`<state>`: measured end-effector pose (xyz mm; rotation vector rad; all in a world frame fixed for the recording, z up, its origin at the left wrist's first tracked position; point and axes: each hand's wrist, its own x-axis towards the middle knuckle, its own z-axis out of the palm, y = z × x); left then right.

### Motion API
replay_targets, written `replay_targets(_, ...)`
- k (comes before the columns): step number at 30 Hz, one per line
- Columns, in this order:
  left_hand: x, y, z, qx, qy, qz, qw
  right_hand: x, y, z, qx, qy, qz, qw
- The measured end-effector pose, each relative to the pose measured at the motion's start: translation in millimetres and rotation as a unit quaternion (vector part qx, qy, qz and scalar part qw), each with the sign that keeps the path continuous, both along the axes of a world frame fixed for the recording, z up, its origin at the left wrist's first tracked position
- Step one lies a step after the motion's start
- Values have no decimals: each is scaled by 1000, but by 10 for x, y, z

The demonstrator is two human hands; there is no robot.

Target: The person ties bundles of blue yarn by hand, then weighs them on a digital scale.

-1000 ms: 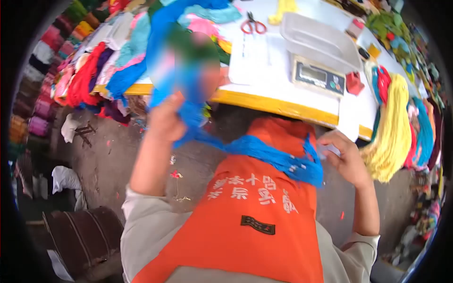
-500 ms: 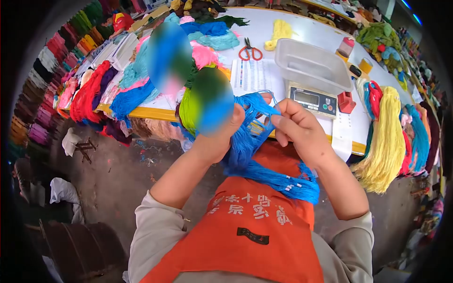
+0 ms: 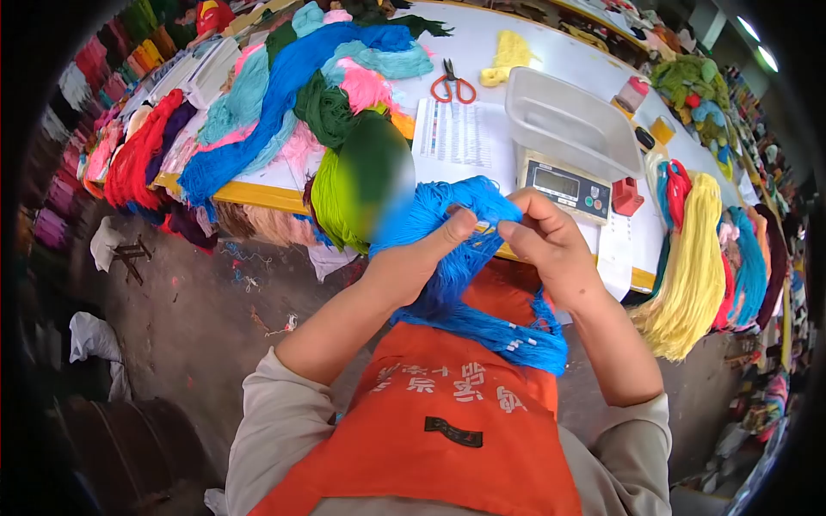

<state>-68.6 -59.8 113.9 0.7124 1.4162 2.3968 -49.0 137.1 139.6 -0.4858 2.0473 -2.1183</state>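
A thick skein of bright blue thread (image 3: 452,271) hangs in front of my orange apron. My left hand (image 3: 430,245) is wrapped around its upper part, with the thumb lying over the strands. At the skein's right side, my right hand (image 3: 548,245) pinches some blue strands between thumb and fingertips. A small pale, yellowish band shows between the two hands. The lower part of the skein loops across the apron and carries a few small white tags (image 3: 520,338).
On the white table (image 3: 456,39) are red-handled scissors (image 3: 453,83), a printed sheet (image 3: 447,138), a digital scale (image 3: 564,183) and a clear plastic tub (image 3: 572,129). Colored skeins lie at left, and a yellow skein (image 3: 688,267) hangs over the right edge.
My hands have drawn closer together on the skein. The opened loops of strands between them have gathered into a compact bundle, and the view has shifted slightly.
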Motion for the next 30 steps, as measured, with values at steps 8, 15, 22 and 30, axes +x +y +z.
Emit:
replay_targets(8,-68,-184,-129,11,-21,17,1000,-134,-77,-55,-20,-210,88,974)
replay_targets(15,4,-765,-405,-46,-126,-169,976,-322,36,216,-36,-128,140,981)
replay_targets(22,447,-1574,-2233,-24,-395,-3,918,-945,549,1785,-209,129,100,964)
replay_targets(30,978,-1944,-3605,-35,-548,167,819,-1862,1013,3178,-81,199,85,973)
